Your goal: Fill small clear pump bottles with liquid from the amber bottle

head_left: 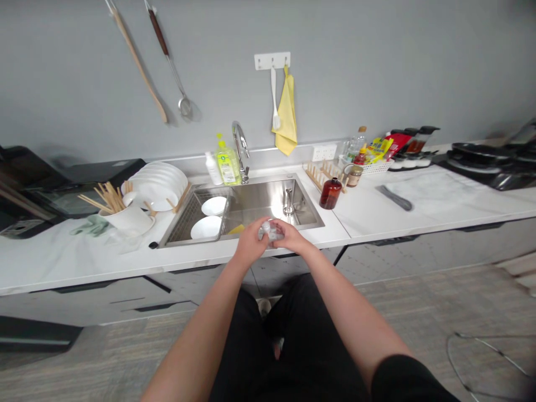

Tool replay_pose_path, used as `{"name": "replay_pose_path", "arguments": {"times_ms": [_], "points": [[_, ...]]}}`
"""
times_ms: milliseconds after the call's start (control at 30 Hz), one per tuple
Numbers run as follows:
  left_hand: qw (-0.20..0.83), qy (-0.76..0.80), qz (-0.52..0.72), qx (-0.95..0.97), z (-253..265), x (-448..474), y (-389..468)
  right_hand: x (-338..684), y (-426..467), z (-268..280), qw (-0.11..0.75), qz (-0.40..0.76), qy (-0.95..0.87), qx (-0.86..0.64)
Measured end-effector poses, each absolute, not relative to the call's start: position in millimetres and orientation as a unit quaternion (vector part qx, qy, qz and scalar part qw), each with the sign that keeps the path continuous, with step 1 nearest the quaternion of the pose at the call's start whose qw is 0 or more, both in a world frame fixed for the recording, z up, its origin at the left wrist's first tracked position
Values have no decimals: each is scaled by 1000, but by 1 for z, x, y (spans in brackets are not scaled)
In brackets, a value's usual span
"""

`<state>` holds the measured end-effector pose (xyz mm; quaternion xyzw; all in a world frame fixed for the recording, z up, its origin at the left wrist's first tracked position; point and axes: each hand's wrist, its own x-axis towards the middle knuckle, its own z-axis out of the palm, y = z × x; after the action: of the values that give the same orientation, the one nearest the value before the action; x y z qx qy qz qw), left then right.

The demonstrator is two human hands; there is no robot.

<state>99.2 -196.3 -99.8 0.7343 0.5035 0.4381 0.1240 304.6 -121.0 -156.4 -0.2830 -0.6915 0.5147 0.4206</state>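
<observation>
At the front edge of the sink (pixel 310 209), my left hand (pixel 251 240) and my right hand (pixel 288 234) come together. Between their fingers is a small clear, whitish object (pixel 267 228); its kind is too small and blurred to make out. Both hands are closed around it, one on each side. Inside the sink, two white bowls (pixel 206 228) sit in a wire rack on the left. A bit of yellow sponge or cloth (pixel 237 229) shows just beyond my left hand. To the right of the sink stands a brown bottle (pixel 330 194).
White plates (pixel 159 181) and a pot of chopsticks (pixel 125 218) stand left of the sink. Behind it are the faucet (pixel 240 142) and a green soap bottle (pixel 227 164). A wooden rack (pixel 314 176), a jar (pixel 354 175) and a seasoning basket (pixel 377 166) are to the right.
</observation>
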Motion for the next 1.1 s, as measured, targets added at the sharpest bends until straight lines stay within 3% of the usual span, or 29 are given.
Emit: {"name": "replay_pose_path", "arguments": {"times_ms": [300,700,1000,1100], "points": [[123,530,511,665,-106,112,-190,302,-125,-152,423,523,-678,-297],[145,522,534,649,-113,115,-190,303,-133,-143,424,501,-686,-314],[222,489,513,670,-113,100,-196,304,-131,-145,414,487,-696,-326],[192,510,509,666,-109,103,-194,305,-130,-148,412,488,-696,-327]]}}
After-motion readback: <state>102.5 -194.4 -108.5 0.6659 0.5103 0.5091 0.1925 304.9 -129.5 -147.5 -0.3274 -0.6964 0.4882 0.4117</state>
